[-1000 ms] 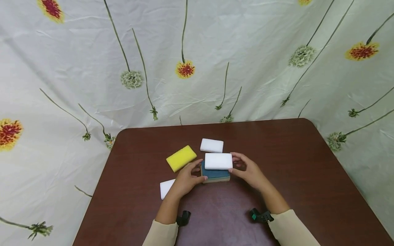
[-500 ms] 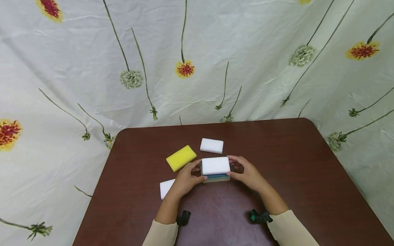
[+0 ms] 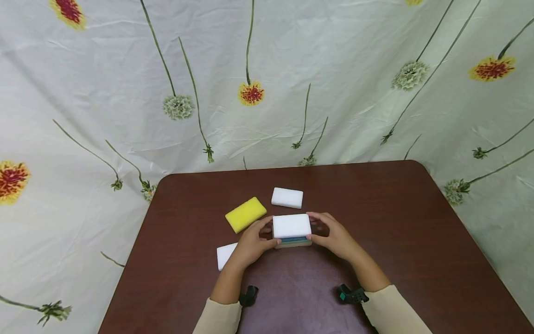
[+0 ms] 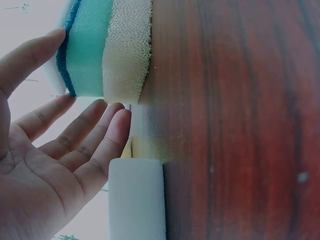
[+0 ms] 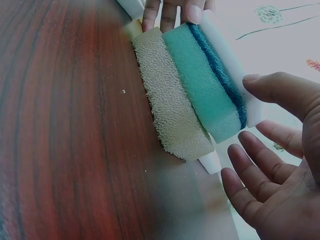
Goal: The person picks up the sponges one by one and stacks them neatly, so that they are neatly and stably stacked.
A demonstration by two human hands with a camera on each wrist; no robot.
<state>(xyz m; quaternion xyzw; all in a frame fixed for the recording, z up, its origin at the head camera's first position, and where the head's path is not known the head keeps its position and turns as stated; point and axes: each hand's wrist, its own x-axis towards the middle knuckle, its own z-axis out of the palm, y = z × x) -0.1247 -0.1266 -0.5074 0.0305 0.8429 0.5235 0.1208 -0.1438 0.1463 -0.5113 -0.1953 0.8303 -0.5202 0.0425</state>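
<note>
A stack of sponges stands on the table: a beige porous sponge (image 5: 172, 95) at the bottom, a green sponge (image 5: 200, 80) with a dark blue scouring layer above it, and a white sponge (image 3: 291, 226) on top. My left hand (image 3: 251, 241) is at the stack's left end, thumb at the front and fingers at the back, holding the green sponge around its blue layer. At the right end, my right hand (image 3: 338, 235) pinches the white sponge between thumb and index finger. Its other fingers spread loosely beside the stack.
A yellow sponge (image 3: 245, 215) lies left of the stack, and another white sponge (image 3: 287, 197) lies behind it. One more white sponge (image 3: 225, 255) is partly hidden by my left forearm. A flowered cloth (image 3: 267, 134) hangs behind the brown table (image 3: 375, 199).
My right hand has brought the white sponge left and toward me, down over the green sponge, covering most of its blue top. My left hand has stayed in place.
</note>
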